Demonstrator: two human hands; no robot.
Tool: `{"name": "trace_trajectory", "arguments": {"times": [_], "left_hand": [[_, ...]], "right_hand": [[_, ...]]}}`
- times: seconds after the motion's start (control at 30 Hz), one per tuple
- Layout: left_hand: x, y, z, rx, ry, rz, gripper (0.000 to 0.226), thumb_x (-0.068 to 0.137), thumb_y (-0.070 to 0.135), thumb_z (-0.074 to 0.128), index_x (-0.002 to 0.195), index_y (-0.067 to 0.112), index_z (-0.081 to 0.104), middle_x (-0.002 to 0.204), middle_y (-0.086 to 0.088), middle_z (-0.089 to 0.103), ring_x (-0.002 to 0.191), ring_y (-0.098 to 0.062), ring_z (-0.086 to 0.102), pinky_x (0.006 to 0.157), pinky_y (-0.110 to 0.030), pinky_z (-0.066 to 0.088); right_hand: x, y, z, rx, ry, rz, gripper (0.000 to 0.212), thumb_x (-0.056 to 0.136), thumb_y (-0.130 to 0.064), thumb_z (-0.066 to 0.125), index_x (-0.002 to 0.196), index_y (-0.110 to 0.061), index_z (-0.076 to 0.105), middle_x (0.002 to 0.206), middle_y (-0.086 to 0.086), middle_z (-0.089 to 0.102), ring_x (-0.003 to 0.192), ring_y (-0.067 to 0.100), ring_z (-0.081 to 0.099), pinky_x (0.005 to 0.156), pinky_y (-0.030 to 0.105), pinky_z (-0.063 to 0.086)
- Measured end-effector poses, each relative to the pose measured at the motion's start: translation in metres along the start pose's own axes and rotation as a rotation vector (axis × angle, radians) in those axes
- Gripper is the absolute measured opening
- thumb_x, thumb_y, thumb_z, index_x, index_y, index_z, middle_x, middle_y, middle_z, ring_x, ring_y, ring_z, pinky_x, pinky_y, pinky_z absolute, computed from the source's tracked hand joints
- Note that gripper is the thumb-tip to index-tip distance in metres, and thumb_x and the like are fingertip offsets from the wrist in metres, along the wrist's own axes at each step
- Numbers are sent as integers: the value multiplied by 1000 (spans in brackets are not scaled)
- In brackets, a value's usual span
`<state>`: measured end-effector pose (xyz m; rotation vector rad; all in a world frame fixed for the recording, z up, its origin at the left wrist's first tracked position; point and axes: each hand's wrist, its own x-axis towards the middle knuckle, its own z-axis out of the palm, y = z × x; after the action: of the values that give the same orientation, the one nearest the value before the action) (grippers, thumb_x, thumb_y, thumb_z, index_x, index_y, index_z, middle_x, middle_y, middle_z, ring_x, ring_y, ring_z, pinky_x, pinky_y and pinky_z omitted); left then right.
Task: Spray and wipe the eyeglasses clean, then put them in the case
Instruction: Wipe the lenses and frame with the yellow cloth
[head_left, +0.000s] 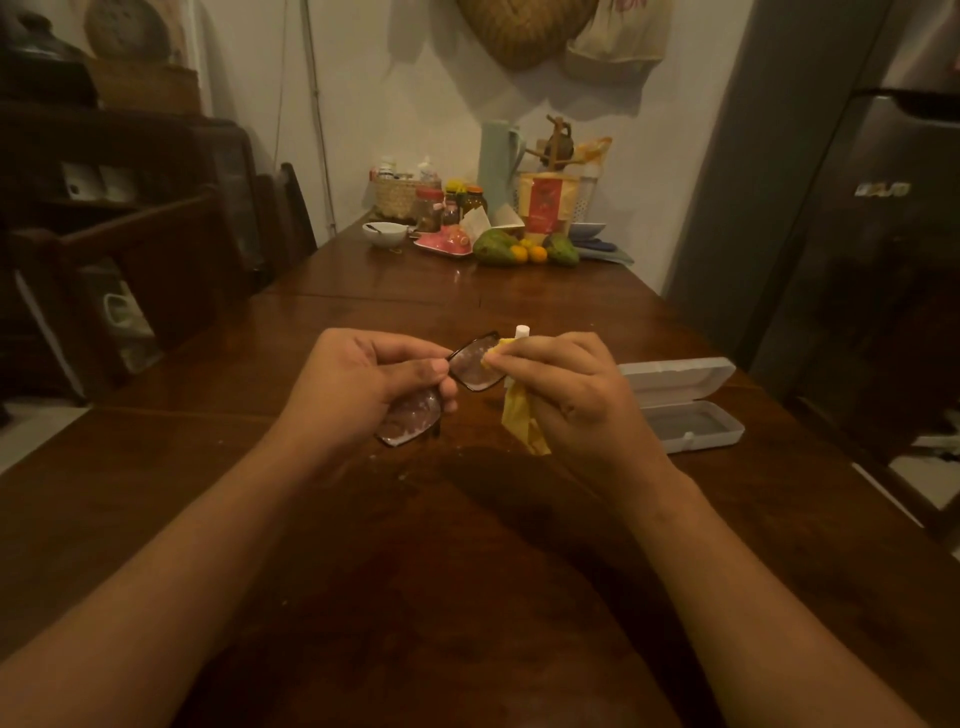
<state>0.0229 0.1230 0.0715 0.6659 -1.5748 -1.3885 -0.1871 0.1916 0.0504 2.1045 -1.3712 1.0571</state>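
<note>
Spray bottle (521, 331) mostly behind right hand (566, 384) (only cap shows), labels on far jars (429, 208) unreadable

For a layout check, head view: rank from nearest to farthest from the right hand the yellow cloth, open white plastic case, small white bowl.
1. Yellow cloth: held in right hand.
2. White plastic case: table, right.
3. White bowl: far end.

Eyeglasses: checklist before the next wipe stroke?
1. Grip: left hand holds the eyeglasses near the bridge: ok.
2. Cloth: right hand pinches the yellow cloth against the far lens: ok.
3. Spray on both lenses: ok, whitish film shows.
4. Lenses clean: not ok, both smeared.
5. Open case on the table, right of the hands: ok.
6. Temples folded: cannot tell.
</note>
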Motion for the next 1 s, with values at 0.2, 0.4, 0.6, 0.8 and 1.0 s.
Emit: {"name": "trace_trajectory", "arguments": {"times": [0.2,0.4,0.6,0.8,1.0], "left_hand": [[-1,2,0,22,-3,8,11,83,1,68,87,5,78,70,-16,73,62,-21,70,58,-26,57],[-4,6,3,2,2,4,12,84,-2,66,88,2,76,69,-17,72,61,-22,70,57,-26,58],[-5,7,5,16,-10,13,13,83,1,68,85,7,79,69,-14,73,62,-21,70,59,-26,57],[-4,5,0,65,-12,0,12,83,4,69,90,8,78,73,-15,74,65,-21,71,58,-26,56],[-3,6,1,21,-7,1,13,82,1,68,86,8,79,70,-15,73,62,-21,71,58,-26,58]], "right_hand": [[2,-13,8,-8,-19,-36,40,89,4,65,126,-10,68,126,6,65,106,29,54,86,30,44],[0,-3,-1,23,2,-4,37,88,3,68,121,-13,70,123,3,67,104,26,55,86,18,37],[2,-12,3,46,110,39,34,90,1,68,122,-10,70,123,7,67,110,27,59,89,31,49],[1,-10,0,32,40,-84,22,90,-16,69,111,-21,75,116,-6,70,104,20,57,81,39,40],[-1,-2,-3,-25,16,-29,24,91,-29,67,114,-35,72,121,-18,67,112,21,48,84,33,27]]}}
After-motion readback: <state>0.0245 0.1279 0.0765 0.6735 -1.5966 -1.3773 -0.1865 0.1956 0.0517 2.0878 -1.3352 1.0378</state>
